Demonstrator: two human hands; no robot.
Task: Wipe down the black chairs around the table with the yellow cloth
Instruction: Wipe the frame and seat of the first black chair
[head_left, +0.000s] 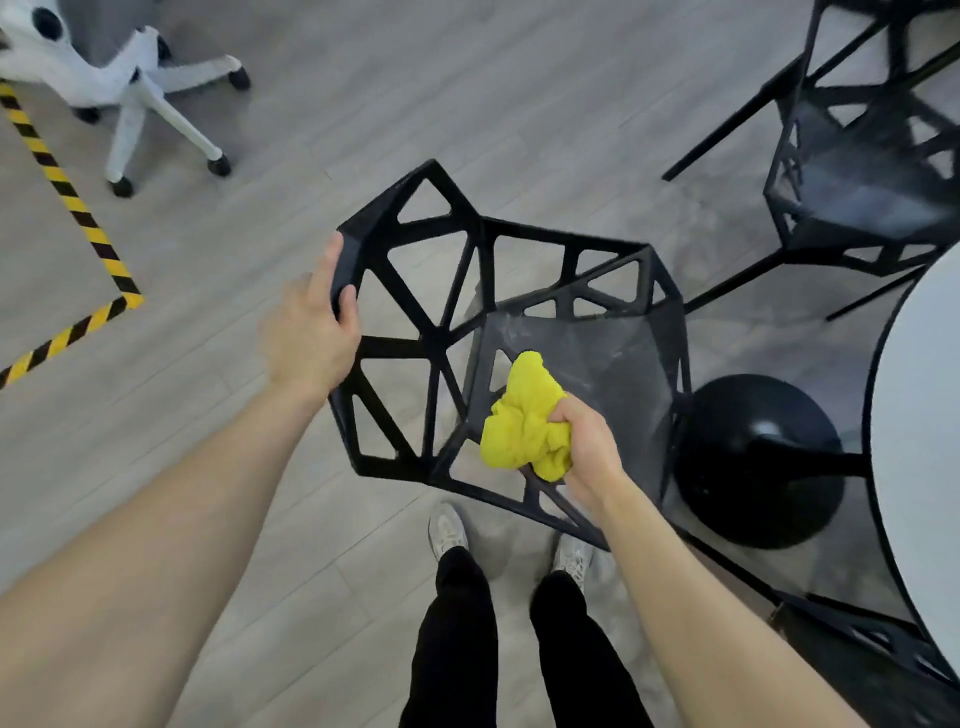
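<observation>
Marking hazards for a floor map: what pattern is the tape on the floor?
Yellow and black diagonal stripes on the floor tape, seen in the head view.

Bright even light, soft shadows (motion blur, bowed edges)

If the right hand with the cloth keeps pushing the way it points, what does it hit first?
Most likely the dusty seat of the black chair: the right hand points up-left with the yellow cloth leading. Depth is unclear; the cloth may already touch it.
</observation>
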